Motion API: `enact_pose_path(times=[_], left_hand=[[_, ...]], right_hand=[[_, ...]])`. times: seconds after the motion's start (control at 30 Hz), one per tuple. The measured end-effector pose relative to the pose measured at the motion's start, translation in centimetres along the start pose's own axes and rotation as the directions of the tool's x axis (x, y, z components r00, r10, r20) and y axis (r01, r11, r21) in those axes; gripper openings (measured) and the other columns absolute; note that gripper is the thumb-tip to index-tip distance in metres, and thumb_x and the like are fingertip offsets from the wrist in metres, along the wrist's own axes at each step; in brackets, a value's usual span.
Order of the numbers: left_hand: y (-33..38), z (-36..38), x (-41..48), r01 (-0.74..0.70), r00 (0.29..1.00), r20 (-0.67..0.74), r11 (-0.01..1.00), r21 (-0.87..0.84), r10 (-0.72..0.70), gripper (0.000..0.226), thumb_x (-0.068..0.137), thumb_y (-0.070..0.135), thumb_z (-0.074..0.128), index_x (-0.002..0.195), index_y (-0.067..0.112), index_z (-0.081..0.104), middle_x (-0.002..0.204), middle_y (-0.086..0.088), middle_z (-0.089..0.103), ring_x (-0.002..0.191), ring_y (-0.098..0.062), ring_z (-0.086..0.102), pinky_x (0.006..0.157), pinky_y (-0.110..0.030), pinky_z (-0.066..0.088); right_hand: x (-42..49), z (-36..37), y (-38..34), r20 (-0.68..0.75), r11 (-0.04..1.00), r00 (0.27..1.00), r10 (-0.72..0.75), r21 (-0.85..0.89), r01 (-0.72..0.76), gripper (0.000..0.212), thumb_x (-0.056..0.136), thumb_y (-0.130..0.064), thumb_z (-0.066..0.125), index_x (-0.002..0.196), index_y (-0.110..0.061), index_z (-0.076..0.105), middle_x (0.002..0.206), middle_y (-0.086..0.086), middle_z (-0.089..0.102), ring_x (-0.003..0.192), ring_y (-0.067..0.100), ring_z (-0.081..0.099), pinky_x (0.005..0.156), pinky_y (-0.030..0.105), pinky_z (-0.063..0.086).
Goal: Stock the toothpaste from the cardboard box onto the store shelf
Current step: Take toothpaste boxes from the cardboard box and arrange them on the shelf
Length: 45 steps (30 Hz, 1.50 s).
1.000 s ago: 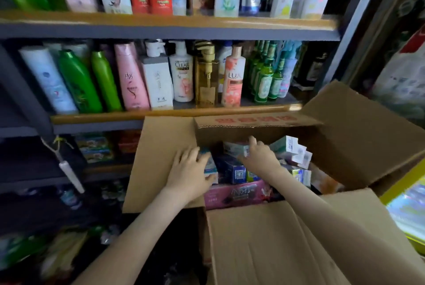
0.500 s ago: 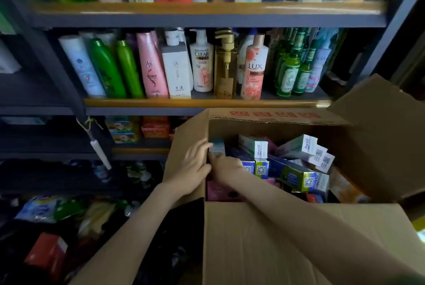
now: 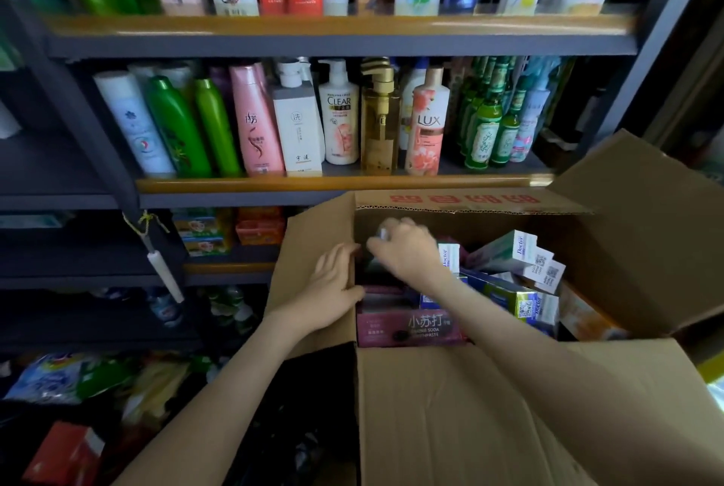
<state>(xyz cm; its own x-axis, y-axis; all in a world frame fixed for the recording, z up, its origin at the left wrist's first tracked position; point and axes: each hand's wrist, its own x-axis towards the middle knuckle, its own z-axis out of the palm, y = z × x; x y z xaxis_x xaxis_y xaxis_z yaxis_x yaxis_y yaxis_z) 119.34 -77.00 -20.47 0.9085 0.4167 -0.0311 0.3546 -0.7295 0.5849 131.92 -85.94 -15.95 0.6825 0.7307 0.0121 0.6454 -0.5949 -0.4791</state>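
toothpaste cartons (image 3: 505, 250) in white and green lie jumbled with a pink baking-soda carton (image 3: 411, 325) inside the open brown cardboard box (image 3: 489, 407), down at five o'clock. left hand (image 3: 337, 281) lies flat on the box's nine o'clock flap, fingers straight and together, tips at the rim. right hand (image 3: 407, 250) is in the box's ten o'clock corner, blurred, and whether its fingers clamp anything, can't tell. at twelve o'clock, the grey metal shelf with an orange edge (image 3: 344, 183) carries shampoo bottles (image 3: 256, 125).
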Motion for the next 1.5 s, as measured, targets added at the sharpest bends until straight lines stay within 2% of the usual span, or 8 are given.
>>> enact_pose_path(times=[0.13,0.27,0.4,0.5,0.7,0.9,1.2,1.5], left_hand=[[2.5,-0.9,0.1,-0.061,0.993,-0.077,0.956,0.286,0.086,0.087,0.085,0.047,0.064,0.151,0.017,0.015,0.158,-0.003,0.016,0.145,-0.020,0.011,0.120,-0.037,0.007],[5.7,-0.8,1.7,-0.111,0.982,-0.087,0.884,0.453,0.168,0.111,0.075,0.060,0.070,0.153,0.016,0.005,0.159,-0.006,0.016,0.147,-0.021,0.011,0.121,-0.041,0.000],[9.2,0.1,3.6,-0.226,0.962,-0.027,0.851,0.475,0.270,0.091,0.077,0.049,0.070,0.145,0.019,0.017,0.135,-0.006,0.047,0.121,-0.024,0.047,0.096,-0.036,0.041],[11.1,1.0,4.3,-0.305,0.941,0.029,0.809,0.504,0.337,0.075,0.078,0.043,0.067,0.138,0.020,0.029,0.124,-0.005,0.051,0.112,-0.024,0.051,0.083,-0.034,0.045],[12.0,1.8,5.3,-0.323,0.930,-0.035,0.858,0.400,0.366,0.060,0.074,0.045,0.067,0.124,0.023,0.042,0.112,0.001,0.054,0.104,-0.021,0.051,0.076,-0.033,0.044],[12.5,2.4,5.0,-0.256,0.957,-0.013,0.871,0.419,0.288,0.052,0.072,0.054,0.067,0.109,0.024,0.043,0.101,0.005,0.053,0.092,-0.019,0.054,0.063,-0.030,0.038],[11.7,1.4,4.1,-0.103,0.987,-0.079,0.932,0.348,0.139,0.052,0.074,0.057,0.066,0.102,0.021,0.042,0.103,0.001,0.058,0.089,-0.023,0.059,0.061,-0.032,0.042],[11.1,0.0,3.1,-0.037,0.989,-0.121,0.939,0.343,0.083,0.049,0.076,0.057,0.064,0.094,0.020,0.037,0.097,0.001,0.058,0.078,-0.020,0.054,0.055,-0.030,0.035]], right_hand=[[-1.1,-6.1,2.0,0.014,0.881,0.986,0.166,0.446,-0.155,0.047,0.086,-0.044,0.047,0.107,-0.003,0.056,0.103,0.014,0.064,0.088,0.028,0.062,0.075,0.039,0.051],[-3.1,-10.1,5.6,0.176,0.534,0.924,0.340,0.772,-0.344,0.024,0.090,-0.033,0.047,0.097,-0.012,0.056,0.085,0.013,0.068,0.083,0.029,0.068,0.088,0.046,0.053],[-5.0,-11.4,9.1,0.201,0.321,0.898,0.392,0.884,-0.339,0.028,0.090,-0.026,0.044,0.111,-0.011,0.055,0.094,0.013,0.066,0.079,0.024,0.068,0.066,0.035,0.056],[-6.9,-12.2,12.0,0.196,0.315,0.885,0.422,0.884,-0.346,0.026,0.092,-0.025,0.044,0.106,-0.008,0.058,0.094,0.012,0.064,0.081,0.024,0.064,0.067,0.032,0.048],[-9.4,-12.8,18.1,-0.256,0.886,0.848,0.464,0.145,-0.441,0.029,0.094,-0.016,0.044,0.121,-0.006,0.049,0.126,0.016,0.054,0.116,0.034,0.050,0.092,0.036,0.039],[-8.7,-8.8,19.9,0.066,0.777,0.804,0.591,-0.312,-0.546,0.051,0.095,-0.037,0.047,0.133,-0.005,0.038,0.134,0.016,0.051,0.123,0.034,0.048,0.094,0.039,0.042],[-4.7,-6.2,20.0,0.061,0.637,0.701,0.711,-0.479,-0.604,0.062,0.090,-0.031,0.058,0.145,-0.018,0.033,0.143,0.014,0.035,0.129,0.033,0.034,0.102,0.038,0.033],[-4.1,-5.4,20.8,0.004,0.388,0.818,0.575,-0.882,-0.268,0.058,0.094,-0.039,0.042,0.145,-0.019,0.023,0.145,0.010,0.031,0.132,0.027,0.028,0.104,0.041,0.027]])
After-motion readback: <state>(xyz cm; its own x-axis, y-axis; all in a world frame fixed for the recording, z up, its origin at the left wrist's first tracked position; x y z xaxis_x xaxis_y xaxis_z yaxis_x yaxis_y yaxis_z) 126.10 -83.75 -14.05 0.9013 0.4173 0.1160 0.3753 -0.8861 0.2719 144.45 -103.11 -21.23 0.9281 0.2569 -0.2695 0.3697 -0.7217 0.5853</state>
